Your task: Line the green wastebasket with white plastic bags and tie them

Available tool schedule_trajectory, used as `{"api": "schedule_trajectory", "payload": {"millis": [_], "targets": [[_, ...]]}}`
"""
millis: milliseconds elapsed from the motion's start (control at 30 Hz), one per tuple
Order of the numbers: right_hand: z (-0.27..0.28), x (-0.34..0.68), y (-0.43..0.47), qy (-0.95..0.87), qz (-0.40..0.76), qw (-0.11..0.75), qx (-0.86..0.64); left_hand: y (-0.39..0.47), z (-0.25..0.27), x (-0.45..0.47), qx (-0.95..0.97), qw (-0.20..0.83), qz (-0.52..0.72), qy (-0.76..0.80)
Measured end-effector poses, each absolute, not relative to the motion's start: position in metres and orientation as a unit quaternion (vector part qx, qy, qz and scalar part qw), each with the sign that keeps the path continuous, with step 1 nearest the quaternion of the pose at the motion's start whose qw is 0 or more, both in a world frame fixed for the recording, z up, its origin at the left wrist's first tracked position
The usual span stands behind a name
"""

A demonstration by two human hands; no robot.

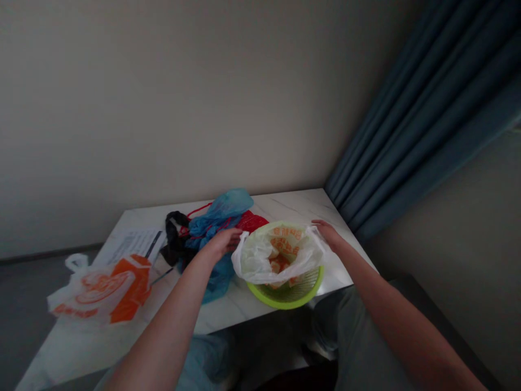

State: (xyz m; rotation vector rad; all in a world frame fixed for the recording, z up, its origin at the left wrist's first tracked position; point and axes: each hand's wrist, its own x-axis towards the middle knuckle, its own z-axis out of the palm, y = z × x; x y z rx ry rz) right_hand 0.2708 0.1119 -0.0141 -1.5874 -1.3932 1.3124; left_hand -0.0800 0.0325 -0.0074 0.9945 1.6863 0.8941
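Observation:
A white plastic bag [252, 263] with orange print sits inside a lime-green mesh basket [285, 302], its mouth spread wide. Orange print shows on its inner wall, and crumpled plastic lies at the bottom. My left hand [227, 240] is closed on the left edge of the bag, beside the basket's rim. On the opposite side, my right hand [329, 234] grips the right edge, which rises to a peak there. The fingertips of both hands are partly hidden by the bag.
Blue plastic bags [215, 217], a black bag [176, 231] and a red bag [251, 221] lie heaped left of the basket. An orange-and-white bag [109, 290] rests near a printed sheet [130, 245] on the marble-patterned table [232, 317]. A blue curtain [419, 130] hangs at right.

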Motion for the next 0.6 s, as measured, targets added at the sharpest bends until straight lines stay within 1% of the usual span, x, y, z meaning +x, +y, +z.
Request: {"api": "schedule_trajectory", "payload": {"millis": [67,133,200,233,300,400,433,500,600], "targets": [[-0.014,0.277,0.115,-0.554,0.416,0.405,-0.596,0.025,0.006,-0.084,0.424,0.395,0.415,0.701],[-0.009,0.285,0.112,-0.596,0.345,0.458,-0.562,0.013,0.024,-0.079,0.511,0.287,0.446,0.676],[0.003,0.292,0.102,-0.654,0.277,0.485,-0.51,-0.004,0.042,-0.067,0.64,0.202,0.421,0.61],[0.011,0.295,0.094,-0.691,0.245,0.484,-0.478,-0.013,0.05,-0.058,0.697,0.183,0.389,0.574],[0.028,0.296,0.073,-0.766,0.197,0.446,-0.419,-0.03,0.06,-0.041,0.768,0.183,0.308,0.531],[0.047,0.293,0.037,-0.867,0.185,0.325,-0.33,-0.052,0.059,-0.021,0.785,0.218,0.22,0.536],[0.05,0.292,0.026,-0.89,0.182,0.285,-0.306,-0.059,0.055,-0.018,0.781,0.223,0.21,0.544],[0.051,0.292,0.007,-0.912,0.166,0.238,-0.291,-0.073,0.043,-0.015,0.771,0.21,0.218,0.56],[0.042,0.301,-0.01,-0.914,0.128,0.215,-0.32,-0.093,0.026,-0.014,0.752,0.169,0.253,0.584]]}}
